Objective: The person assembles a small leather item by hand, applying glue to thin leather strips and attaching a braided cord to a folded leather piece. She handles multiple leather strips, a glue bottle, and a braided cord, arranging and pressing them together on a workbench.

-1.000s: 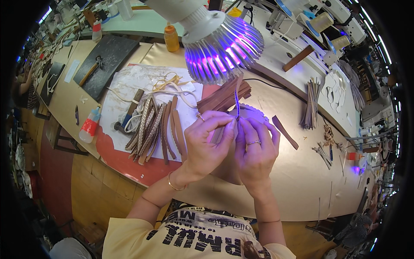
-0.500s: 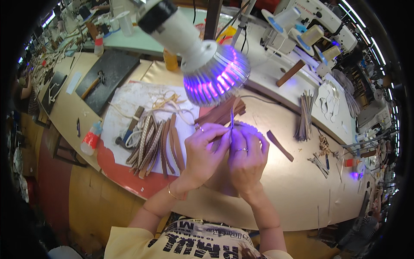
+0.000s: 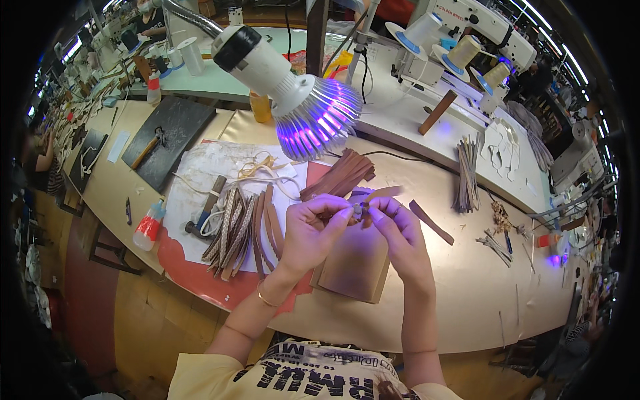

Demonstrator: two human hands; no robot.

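My left hand (image 3: 312,230) and my right hand (image 3: 405,241) meet under the lamp, fingertips pinched close together. A brown leather strip (image 3: 385,193) is in my right fingers, its free end sticking out above them toward the right. My left fingertips grip something at the strip's other part, small and greyish; its kind is too small to make out. Below the hands a flat tan piece (image 3: 352,272) rests on the bench. Just beyond them is a fanned pile of dark brown leather strips (image 3: 339,175).
A lamp (image 3: 320,117) shining purple hangs over the hands. Left lie patterned strips (image 3: 230,230), a hammer (image 3: 208,210) and a red-and-white bottle (image 3: 149,225). One loose strip (image 3: 431,222) lies to the right. Thread cones (image 3: 421,33) and a sewing machine (image 3: 490,33) stand at far right.
My hands have drawn slightly apart and the right one has turned, showing its thumb side. The strip, upright before, now tilts to the right. The tan piece beneath is more exposed.
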